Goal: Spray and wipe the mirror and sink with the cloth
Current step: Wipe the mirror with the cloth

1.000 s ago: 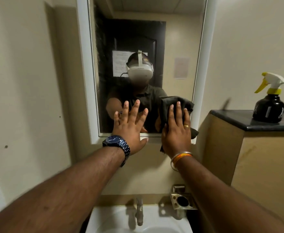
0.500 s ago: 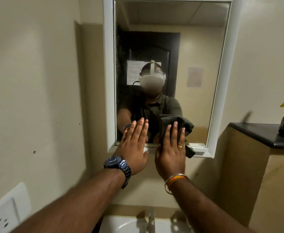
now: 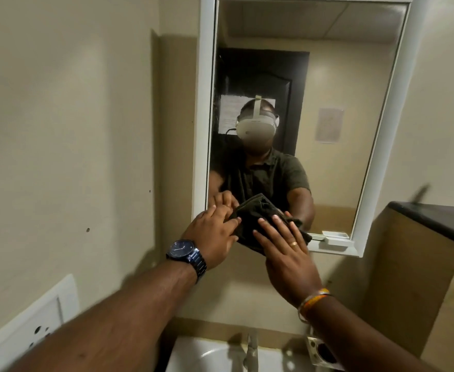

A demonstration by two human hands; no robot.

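Observation:
The white-framed mirror hangs on the wall above the white sink. A dark folded cloth lies against the mirror's lower left part and its bottom frame. My right hand presses flat on the cloth with straight fingers. My left hand, with a blue watch on the wrist, has its fingers curled on the cloth's left edge. The spray bottle is out of view.
A tap stands at the sink's back, with a metal holder on the wall to its right. A black-topped ledge juts out at the right. A white socket plate sits on the left wall.
The cloth and my right hand slid left along the mirror's lower edge. My left hand went from flat on the glass to curling on the cloth's edge. The spray bottle left the view.

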